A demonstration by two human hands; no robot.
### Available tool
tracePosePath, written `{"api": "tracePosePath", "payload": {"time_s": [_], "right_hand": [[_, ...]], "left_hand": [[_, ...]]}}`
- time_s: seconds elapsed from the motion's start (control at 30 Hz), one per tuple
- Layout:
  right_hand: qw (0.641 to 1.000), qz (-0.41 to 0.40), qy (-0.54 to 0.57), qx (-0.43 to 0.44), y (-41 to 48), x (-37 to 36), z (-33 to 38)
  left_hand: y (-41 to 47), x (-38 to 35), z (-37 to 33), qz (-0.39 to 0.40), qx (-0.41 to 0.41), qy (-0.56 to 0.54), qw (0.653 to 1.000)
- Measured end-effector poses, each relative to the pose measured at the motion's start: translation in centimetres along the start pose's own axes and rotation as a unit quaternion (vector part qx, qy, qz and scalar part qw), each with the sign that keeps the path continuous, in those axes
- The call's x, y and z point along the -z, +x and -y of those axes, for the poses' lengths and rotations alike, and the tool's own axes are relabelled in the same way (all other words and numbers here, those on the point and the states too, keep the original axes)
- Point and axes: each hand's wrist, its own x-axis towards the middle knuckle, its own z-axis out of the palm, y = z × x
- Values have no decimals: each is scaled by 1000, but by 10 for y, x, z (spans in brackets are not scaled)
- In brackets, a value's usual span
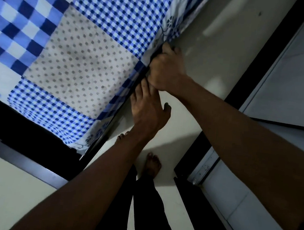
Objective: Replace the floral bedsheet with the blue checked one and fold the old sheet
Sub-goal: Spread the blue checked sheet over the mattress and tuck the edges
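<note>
— Where is the blue checked sheet found?
— It is spread flat over the bed, its edge drawn down at the side next to the pale floor.
— How is each grip set?
— The right hand is curled at that edge. Cloth seems to be pinched in its grip, though shadow hides it. The left hand is laid just beside it, fingers straight, tips pushed into the dark gap.

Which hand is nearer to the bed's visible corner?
Left. The left hand lies on the side edge nearer the bed corner; the right hand grips the blue checked sheet farther along.
</note>
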Motion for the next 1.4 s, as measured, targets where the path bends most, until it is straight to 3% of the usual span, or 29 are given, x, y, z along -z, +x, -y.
{"api": "tracePosePath", "payload": {"time_s": [0.07, 0.2, 0.33, 0.37, 0.47, 0.57, 0.67, 0.83, 1.0, 1.1, 1.23, 1.4], "right_hand": [[998, 52, 22, 7, 0, 5, 1], [992, 74, 100, -2, -29, -4, -2], [974, -81, 207, -43, -59, -5, 23], [967, -88, 234, -46, -69, -4, 34], [944, 9, 322, -78, -107, -4, 69], [897, 111, 411, -122, -141, 1, 111], [858, 131, 474, -148, -167, 15, 162], [816, 134, 538, -162, -184, 45, 238], [820, 132, 540, -138, -160, 64, 311], [839, 127, 511, -138, -121, 70, 363], [839, 82, 501, -199, -51, 85, 439], [835, 72, 493, -232, 48, 116, 547]], "left_hand": [[-1, 0, 1, -4, 0, -3, 1000], [-3, 11, 16, 18, -37, -67, 997], [-14, 23, 53, 51, -73, -130, 988], [-23, 28, 63, 66, -66, -151, 984], [-60, 51, 94, 108, -55, -178, 977], [-102, 73, 130, 149, -63, -183, 970], [-135, 93, 171, 157, -59, -185, 968], [-158, 129, 243, 100, 0, -245, 964], [-156, 153, 345, 30, 58, -272, 960], [-148, 169, 412, 33, 54, -308, 949], [-143, 194, 506, 72, 48, -338, 937], [-143, 243, 628, 71, 123, -391, 909]]}}
